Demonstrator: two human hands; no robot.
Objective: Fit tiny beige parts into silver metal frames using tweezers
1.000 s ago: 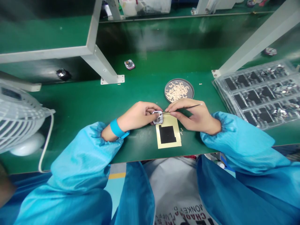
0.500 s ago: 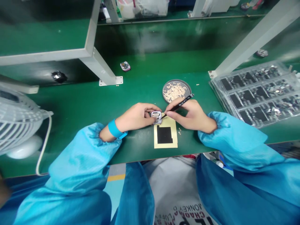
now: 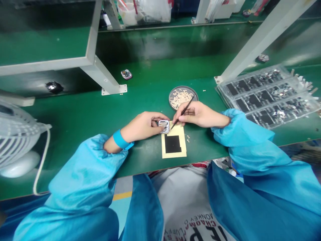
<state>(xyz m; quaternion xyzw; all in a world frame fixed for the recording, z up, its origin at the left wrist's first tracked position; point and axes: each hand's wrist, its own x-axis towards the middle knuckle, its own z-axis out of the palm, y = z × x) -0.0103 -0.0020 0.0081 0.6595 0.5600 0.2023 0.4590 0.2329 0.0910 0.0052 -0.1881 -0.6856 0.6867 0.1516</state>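
Between the fingers and thumb of my left hand (image 3: 144,126) is a small square device housing (image 3: 164,126), its inside facing up. My right hand (image 3: 198,114) is closed around black tweezers (image 3: 185,109), which slant down to the left with their tips close to the housing's right edge. Whether the tips hold anything is too small to tell. Under the housing and the tips lies a pale yellow sheet (image 3: 183,147) bearing a black cut-out patch (image 3: 173,144). Just behind my right hand sits a round grey dish (image 3: 171,102) of small beige pieces (image 3: 181,96).
Clear trays (image 3: 247,87) with black sheets and small parts are stacked at right. A white fan (image 3: 18,134) stands left, its cable hanging near the edge. Metal shelf legs (image 3: 106,80) rise from the green bench. Another housing (image 3: 126,74) lies further back.
My right hand has turned, so the tweezers stand steeper and their tips sit slightly lower beside the housing. The whole view has shifted a little. My left hand keeps its hold.
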